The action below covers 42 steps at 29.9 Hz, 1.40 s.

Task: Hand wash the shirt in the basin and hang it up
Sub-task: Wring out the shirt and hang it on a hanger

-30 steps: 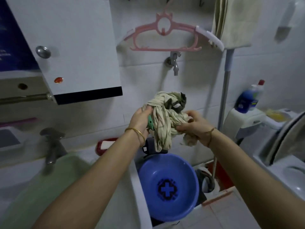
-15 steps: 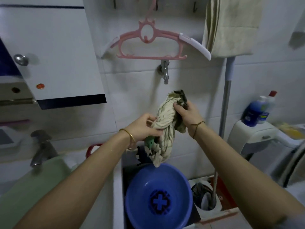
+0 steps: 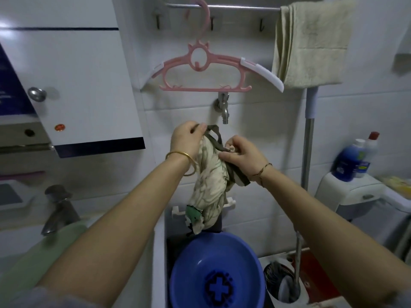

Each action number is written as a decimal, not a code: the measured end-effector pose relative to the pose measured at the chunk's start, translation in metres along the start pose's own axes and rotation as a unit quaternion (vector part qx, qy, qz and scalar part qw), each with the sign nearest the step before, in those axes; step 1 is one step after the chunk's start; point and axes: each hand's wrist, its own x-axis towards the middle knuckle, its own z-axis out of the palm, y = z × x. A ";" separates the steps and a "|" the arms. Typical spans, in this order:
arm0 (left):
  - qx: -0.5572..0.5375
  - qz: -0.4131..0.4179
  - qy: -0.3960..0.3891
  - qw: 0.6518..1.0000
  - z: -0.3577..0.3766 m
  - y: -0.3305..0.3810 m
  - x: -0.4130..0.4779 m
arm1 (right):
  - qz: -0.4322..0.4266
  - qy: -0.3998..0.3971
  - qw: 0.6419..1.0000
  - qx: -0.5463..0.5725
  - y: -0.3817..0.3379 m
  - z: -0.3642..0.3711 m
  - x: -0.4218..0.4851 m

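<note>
Moved: both hands have lifted the wrung cream shirt with dark olive trim closer under the pink plastic hanger.
Left hand: fingers curled, pinching the trim at the top.
Right hand: fingers curled round trim and cloth.
Shirt: hangs twisted above the round blue plastic basin, not touching it.
Meaning: washing looks finished; the collar seems to be getting opened for hanging.
Room: tiled wall, steel tap, metal rail holding the hanger and a beige towel.

Plus sign on blue basin btm, blue bottle label too blurry, no legible txt
</note>
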 end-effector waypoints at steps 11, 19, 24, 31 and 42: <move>-0.001 0.002 -0.072 0.997 -0.018 0.011 0.026 | 0.034 -0.126 0.953 -0.274 0.019 -0.035 0.008; 0.053 -0.016 -0.132 0.990 -0.031 0.021 0.022 | 0.026 -0.021 0.931 -0.364 0.005 -0.056 0.018; 0.092 -0.016 -0.080 0.992 -0.032 0.027 0.026 | -0.040 0.060 0.970 -0.234 -0.023 -0.053 0.025; 0.102 0.038 -0.028 0.994 -0.024 0.039 0.030 | -0.084 0.188 0.905 -0.372 -0.039 -0.064 0.029; 0.162 0.088 0.008 0.983 -0.030 0.036 0.035 | -0.058 0.135 0.919 -0.365 -0.044 -0.063 0.019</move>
